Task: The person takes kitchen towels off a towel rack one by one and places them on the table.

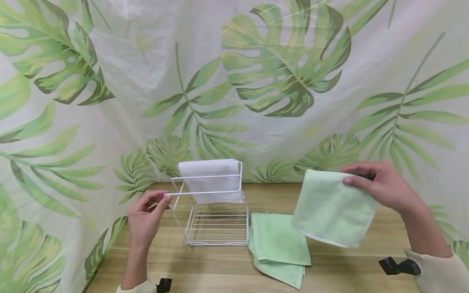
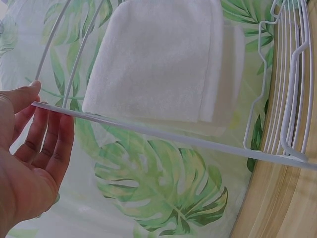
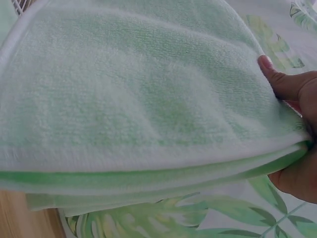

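A white wire rack (image 1: 216, 245) stands on the table, with a folded white towel (image 1: 210, 179) draped over its back upper rail. My left hand (image 1: 144, 215) pinches the front left corner of the rack's upper frame between thumb and fingers, as the left wrist view also shows. In the air right of the rack, my right hand (image 1: 382, 185) grips a folded light green towel (image 1: 333, 211) by its upper right corner; in the right wrist view the thumb lies on top and fingers underneath. Another folded green towel (image 1: 280, 240) lies on the table beside the rack.
The wooden table (image 1: 205, 268) reaches back to a hanging cloth (image 1: 154, 81) printed with green leaves. Black clips (image 1: 399, 266) show at the sleeve cuffs.
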A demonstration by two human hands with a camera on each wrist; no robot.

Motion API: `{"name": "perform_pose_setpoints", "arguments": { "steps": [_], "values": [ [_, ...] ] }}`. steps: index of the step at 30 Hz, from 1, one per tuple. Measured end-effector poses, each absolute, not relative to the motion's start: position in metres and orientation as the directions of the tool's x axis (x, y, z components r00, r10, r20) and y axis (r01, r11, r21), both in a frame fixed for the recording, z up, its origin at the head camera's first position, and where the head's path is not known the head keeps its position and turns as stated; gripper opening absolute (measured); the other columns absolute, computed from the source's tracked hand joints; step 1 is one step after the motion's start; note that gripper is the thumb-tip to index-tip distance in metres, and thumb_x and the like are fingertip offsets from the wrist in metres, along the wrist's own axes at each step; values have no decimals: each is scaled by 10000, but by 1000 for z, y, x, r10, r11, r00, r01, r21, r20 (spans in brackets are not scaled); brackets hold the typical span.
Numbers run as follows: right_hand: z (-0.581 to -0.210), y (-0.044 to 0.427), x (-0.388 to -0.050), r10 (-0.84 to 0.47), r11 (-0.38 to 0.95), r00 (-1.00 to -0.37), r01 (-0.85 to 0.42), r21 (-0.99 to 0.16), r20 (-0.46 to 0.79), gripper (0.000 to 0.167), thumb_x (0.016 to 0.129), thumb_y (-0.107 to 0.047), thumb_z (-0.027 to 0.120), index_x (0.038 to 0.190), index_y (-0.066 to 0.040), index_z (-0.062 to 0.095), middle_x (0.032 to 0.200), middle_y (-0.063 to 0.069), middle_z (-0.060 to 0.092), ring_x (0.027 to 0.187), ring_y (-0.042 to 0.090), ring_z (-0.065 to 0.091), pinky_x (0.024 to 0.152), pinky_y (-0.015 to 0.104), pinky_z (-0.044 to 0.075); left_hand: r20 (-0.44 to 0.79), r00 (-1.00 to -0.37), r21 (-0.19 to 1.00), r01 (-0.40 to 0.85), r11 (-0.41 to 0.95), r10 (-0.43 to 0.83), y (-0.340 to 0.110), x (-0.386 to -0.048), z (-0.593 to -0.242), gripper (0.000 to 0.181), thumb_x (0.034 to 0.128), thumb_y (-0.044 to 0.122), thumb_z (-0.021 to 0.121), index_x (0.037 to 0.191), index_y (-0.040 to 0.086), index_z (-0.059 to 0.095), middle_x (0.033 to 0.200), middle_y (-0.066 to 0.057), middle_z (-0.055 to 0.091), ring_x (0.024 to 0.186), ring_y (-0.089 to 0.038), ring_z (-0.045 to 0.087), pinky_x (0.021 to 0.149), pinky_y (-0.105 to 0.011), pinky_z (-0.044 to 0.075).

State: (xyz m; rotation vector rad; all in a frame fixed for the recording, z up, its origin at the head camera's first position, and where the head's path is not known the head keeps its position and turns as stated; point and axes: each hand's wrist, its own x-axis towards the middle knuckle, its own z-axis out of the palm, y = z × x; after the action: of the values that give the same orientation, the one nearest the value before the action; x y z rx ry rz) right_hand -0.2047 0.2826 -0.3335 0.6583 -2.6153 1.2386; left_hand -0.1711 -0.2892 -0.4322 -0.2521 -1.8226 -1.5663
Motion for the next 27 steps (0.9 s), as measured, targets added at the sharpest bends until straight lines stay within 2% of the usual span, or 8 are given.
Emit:
{"name": "perform_pose_setpoints", "arguments": {
  "steps": [10, 17, 23, 27],
  "values": [
    [-346, 288, -202, -300, 565, -907, -419, -711, 296, 186, 1016, -106, 745, 1190, -51, 781, 876, -102, 805, 630, 111, 698, 526, 271, 560, 614, -738, 785, 532, 318, -281, -292, -172, -431, 134, 912, -139, 762, 1041, -137, 727, 875, 90, 738, 769, -5, 730, 668, -155, 645],
    [-358, 299, -200, -315, 545, -912, -401, -736, 264, 182, 1019, -82, 733, 1190, -34, 772, 867, -79, 812, 631, 108, 709, 521, 277, 571, 617, -740, 783, 546, 297, -268, -293, -173, -432, 143, 908, -153, 755, 1044, -157, 715, 879, 100, 738, 774, -7, 731, 684, -156, 649],
    [-373, 316, -196, -365, 546, -893, -435, -716, 264, 191, 1000, -24, 734, 1183, -43, 785, 971, -116, 818, 820, 19, 732, 660, 188, 585, 607, -744, 791, 531, 305, -280, -292, -172, -433, 139, 908, -148, 759, 1043, -153, 722, 869, 121, 736, 766, -1, 728, 672, -161, 649],
    [-383, 326, -191, -407, 509, -878, -446, -737, 250, 203, 994, 27, 714, 1174, -39, 781, 1058, -144, 815, 941, -14, 744, 746, 155, 604, 610, -742, 789, 535, 302, -279, -291, -171, -432, 147, 907, -140, 766, 1043, -162, 718, 870, 77, 740, 765, -13, 730, 666, -161, 647]
  ]
}}
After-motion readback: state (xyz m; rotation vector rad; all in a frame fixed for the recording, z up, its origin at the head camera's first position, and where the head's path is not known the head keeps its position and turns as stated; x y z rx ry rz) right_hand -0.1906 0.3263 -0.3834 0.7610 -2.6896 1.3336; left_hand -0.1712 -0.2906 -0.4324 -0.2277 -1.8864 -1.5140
